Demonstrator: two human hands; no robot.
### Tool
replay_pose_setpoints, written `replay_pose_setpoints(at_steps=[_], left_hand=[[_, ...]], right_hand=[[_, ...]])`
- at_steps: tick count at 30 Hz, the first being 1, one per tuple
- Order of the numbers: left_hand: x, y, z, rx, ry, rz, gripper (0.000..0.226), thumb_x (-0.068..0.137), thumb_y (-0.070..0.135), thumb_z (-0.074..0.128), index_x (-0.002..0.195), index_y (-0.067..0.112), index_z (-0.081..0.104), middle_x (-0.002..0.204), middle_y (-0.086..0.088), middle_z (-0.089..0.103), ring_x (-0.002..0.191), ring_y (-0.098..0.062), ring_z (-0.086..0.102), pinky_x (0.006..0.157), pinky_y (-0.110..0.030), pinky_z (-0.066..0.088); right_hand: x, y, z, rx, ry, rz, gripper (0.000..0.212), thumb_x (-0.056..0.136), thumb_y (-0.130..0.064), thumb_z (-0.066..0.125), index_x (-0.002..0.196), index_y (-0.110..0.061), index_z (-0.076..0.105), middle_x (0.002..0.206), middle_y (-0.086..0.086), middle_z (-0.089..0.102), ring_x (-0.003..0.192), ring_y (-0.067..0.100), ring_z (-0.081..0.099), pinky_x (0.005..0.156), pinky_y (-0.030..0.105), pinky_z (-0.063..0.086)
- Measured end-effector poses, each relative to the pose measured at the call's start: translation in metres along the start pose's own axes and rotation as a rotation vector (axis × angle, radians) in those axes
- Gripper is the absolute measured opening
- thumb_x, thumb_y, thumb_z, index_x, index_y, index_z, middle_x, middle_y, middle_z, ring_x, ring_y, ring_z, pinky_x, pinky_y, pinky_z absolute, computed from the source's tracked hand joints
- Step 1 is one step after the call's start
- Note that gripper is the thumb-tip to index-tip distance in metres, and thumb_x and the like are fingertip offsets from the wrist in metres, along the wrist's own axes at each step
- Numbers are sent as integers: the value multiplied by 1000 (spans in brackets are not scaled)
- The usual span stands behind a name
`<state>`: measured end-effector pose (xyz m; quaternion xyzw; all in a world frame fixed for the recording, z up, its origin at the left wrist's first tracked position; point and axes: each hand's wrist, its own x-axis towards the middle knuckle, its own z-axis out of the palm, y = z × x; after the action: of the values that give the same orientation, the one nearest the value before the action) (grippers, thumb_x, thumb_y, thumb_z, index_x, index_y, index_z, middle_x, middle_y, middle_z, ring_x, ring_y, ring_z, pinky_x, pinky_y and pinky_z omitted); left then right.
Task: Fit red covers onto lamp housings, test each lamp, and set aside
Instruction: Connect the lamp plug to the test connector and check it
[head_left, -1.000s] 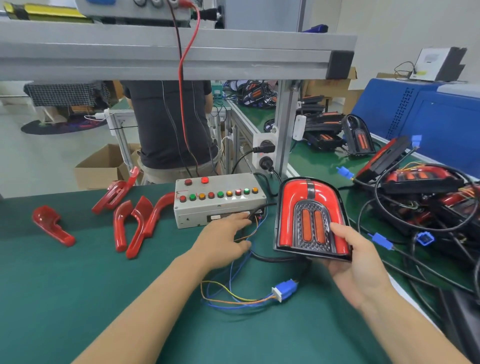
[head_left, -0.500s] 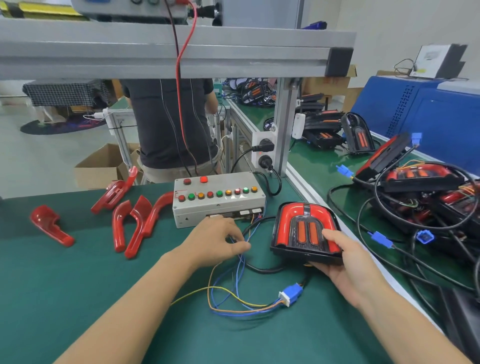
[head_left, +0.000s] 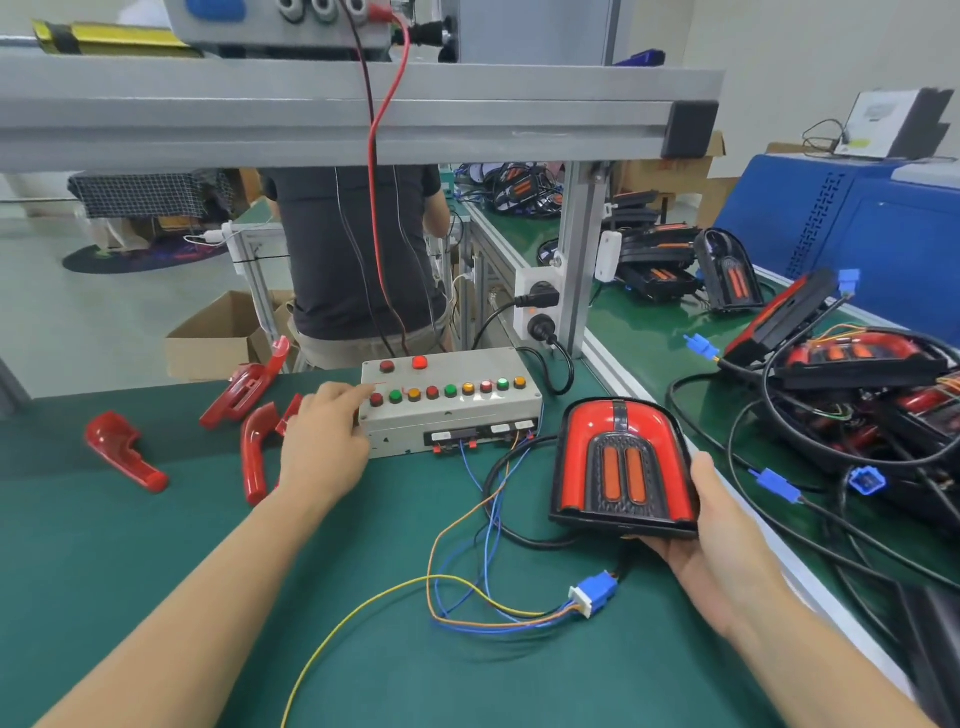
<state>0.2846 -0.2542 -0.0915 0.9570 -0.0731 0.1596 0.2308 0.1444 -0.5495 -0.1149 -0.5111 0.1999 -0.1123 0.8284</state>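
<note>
Left of the test box (head_left: 451, 402), several loose red covers (head_left: 124, 451) were left lying on the green mat (head_left: 156, 571), so more lamps remained to be fitted. The left hand (head_left: 324, 441) was rested against the box's left end, fingers loosely extended, the forefinger reaching towards the leftmost button; actual contact could not be told. Right of the box, one covered lamp (head_left: 623, 467) was held tilted up by the right hand (head_left: 722, 545), gripped at its lower right edge, its blue connector (head_left: 595, 594) joined to the box wiring. Testing was judged under way. Further right, a pile of lamps (head_left: 857, 384) was seen.
</note>
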Motion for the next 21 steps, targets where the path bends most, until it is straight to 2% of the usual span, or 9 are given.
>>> replay_pose_setpoints(at_steps=[3,7,13,15,16,17,18,20,21], left_hand=[[0,-3,6,52,-32,9,58,83,-2,52,138,18,50,137,-8,48,122,-29,42,103,-44,36],[2,-4,9,174,-20,39,60,81,2,55,138,21,49,137,-5,50,121,-29,43,102,-44,31],[-2,1,5,165,-47,42,56,84,5,57,138,19,49,141,-5,47,124,-29,43,103,-44,31],[-7,8,-6,138,-63,21,41,86,13,60,127,19,59,129,-6,54,119,-27,47,97,-41,38],[-10,11,-14,126,-110,17,27,84,24,65,110,20,66,113,-4,60,109,-24,54,88,-36,44],[-17,14,-23,114,-232,11,19,78,38,70,90,23,69,94,1,63,95,-19,59,76,-31,47],[-25,15,-33,120,-431,5,28,69,51,74,74,24,66,77,6,63,80,-14,61,65,-26,45],[-47,11,-47,181,-860,-27,42,53,61,76,63,23,62,59,13,61,59,-5,56,54,-20,39],[-59,9,-53,220,-989,-28,38,52,57,77,62,24,62,55,14,60,54,-3,52,52,-19,38]], right_hand=[[-1,2,-1,20,8,2,46,102,-46,36,105,-20,73,103,6,76,90,18,73,88,42,51],[1,3,-2,58,8,28,42,103,-44,38,106,-20,72,106,6,75,91,17,73,83,38,50],[4,3,6,174,35,54,43,104,-42,36,116,-15,67,112,8,73,99,19,71,89,39,50],[4,3,6,203,43,59,42,104,-41,36,115,-15,67,112,8,73,99,19,71,89,39,51],[3,4,5,216,41,64,41,104,-41,36,115,-15,67,112,8,73,100,19,71,89,38,50],[3,3,4,224,35,72,41,104,-41,37,115,-16,67,112,8,73,100,19,71,90,39,50],[2,3,3,233,23,79,40,104,-40,37,116,-16,66,113,8,73,100,19,71,90,39,50],[2,2,1,249,-9,86,39,104,-38,38,116,-16,67,113,7,73,100,18,71,92,39,49],[2,1,0,250,-29,88,37,104,-36,38,116,-15,67,114,7,72,100,18,71,92,39,49]])
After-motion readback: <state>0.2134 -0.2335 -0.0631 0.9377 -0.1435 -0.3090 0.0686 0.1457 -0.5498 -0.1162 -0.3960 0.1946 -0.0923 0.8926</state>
